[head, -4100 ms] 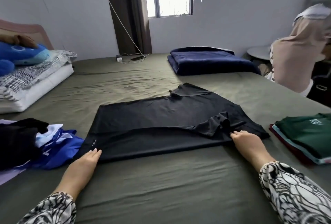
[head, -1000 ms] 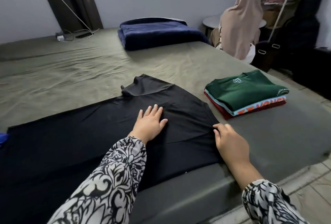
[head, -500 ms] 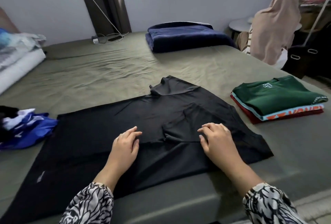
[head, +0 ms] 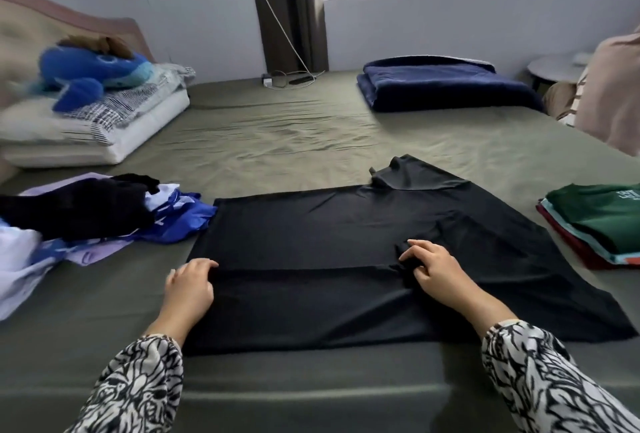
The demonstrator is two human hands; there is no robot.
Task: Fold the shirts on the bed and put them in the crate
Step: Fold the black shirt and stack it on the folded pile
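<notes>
Shift: your left hand (head: 188,289) has slid out to the black shirt's (head: 349,242) left edge.
Hands: left curls on that edge; right hand (head: 434,271) pinches the folded sleeve.
Shirt: flat on bed (head: 277,141), half-folded; crate unseen.

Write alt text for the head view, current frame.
A person's left hand and right hand grip a fold line across a black shirt spread on an olive-sheeted bed. A heap of unfolded clothes lies to the left, a stack of folded shirts to the right; no crate is visible.
</notes>
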